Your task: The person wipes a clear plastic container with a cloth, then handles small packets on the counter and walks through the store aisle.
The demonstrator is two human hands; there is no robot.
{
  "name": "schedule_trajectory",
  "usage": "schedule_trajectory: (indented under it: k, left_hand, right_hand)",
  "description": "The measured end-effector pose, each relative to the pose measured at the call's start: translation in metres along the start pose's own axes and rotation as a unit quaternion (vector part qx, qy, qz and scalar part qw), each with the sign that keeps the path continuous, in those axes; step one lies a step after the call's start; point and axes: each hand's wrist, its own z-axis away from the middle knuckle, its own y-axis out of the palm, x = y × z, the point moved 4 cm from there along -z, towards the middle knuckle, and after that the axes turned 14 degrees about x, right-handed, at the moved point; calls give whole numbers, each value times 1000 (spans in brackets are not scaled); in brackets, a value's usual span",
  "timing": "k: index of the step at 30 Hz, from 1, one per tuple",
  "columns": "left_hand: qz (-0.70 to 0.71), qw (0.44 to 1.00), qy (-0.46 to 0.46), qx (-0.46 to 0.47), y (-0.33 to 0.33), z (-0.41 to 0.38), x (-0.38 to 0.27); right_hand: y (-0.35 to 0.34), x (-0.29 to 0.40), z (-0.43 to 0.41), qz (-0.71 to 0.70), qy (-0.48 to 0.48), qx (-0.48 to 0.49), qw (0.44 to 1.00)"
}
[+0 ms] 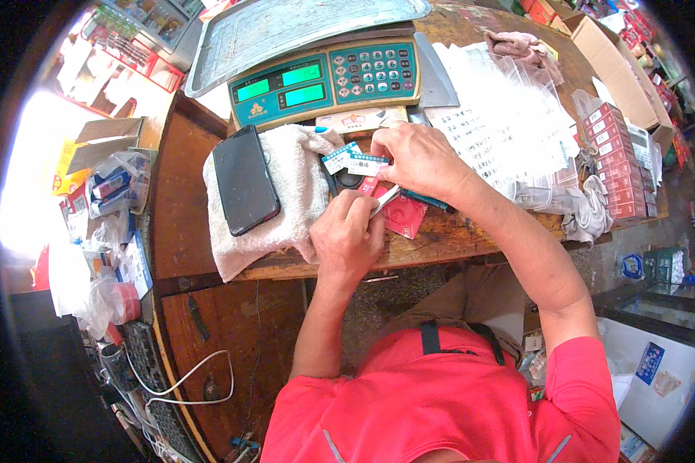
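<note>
My right hand [420, 162] pinches the right end of a small printed label with a blue header [366, 164], over the wooden table. A second such label [340, 157] lies just left of it, partly overlapped. My left hand [348, 234] grips a thin whitish piece [386, 199] between thumb and fingers; what it is, I cannot tell. Below the hands lies a red packet [405, 217], partly covered. A dark round object [347, 179] shows under the labels. A teal and black pen-like item [427, 200] sits beneath my right wrist.
A smartphone [246, 179] rests on a folded white towel [298, 191] at left. Behind stands a digital price scale [324, 78] with lit displays. Handwritten papers [486, 133] lie at right, near stacked red boxes [617, 156] and a crumpled cloth [588, 211]. The table's front edge [440, 254] is close.
</note>
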Motion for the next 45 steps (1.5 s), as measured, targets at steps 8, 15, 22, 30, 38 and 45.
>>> schedule_trajectory:
  k: [8,15,22,30,38,45]
  left_hand:
    - [3,1000,-1,-7,1,0,1]
    - [4,1000,-2,-17,0,1,1]
    - [51,996,-60,-32,-1,0,1]
    - [15,1000,-20,-16,-1,1,4]
    - [19,999,-33,1,-1,0,4]
    - [8,999,-33,3,-2,0,3]
  right_hand:
    - [-1,-5,-5,-60,-7,11,998]
    - [-5,4,14,-55,-62,44,996]
    - [-7,9,30,-23,-121,57,991]
    - [-19,4,21,-52,-79,33,995]
    - [1,6,-2,25,7,0,1000]
    - [7,4,-5,30,9,-17,999]
